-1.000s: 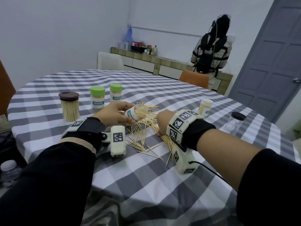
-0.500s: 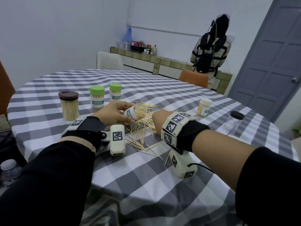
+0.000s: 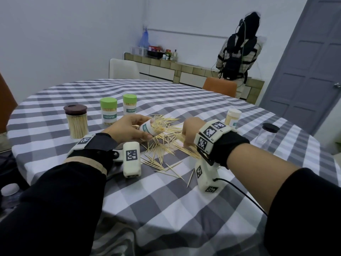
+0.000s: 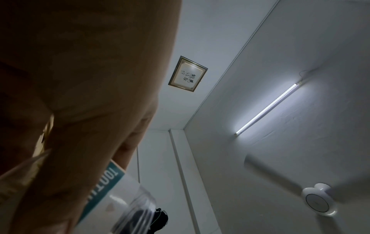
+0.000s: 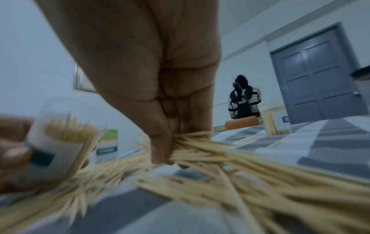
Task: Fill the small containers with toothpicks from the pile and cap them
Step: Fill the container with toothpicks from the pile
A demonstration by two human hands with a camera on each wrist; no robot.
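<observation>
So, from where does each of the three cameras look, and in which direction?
Head: looks forward and down at the table; both forearms and hands show.
Left wrist: points up at ceiling and wall; the left hand holds the open container.
Right wrist: low over the table, looking forward; the right hand pinches toothpicks.
All three show the container.

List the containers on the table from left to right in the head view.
Brown-lidded jar → larger green-capped container → second green-capped container → open container held tilted in the left hand → cream-capped container → black-lidded clear jar.
</observation>
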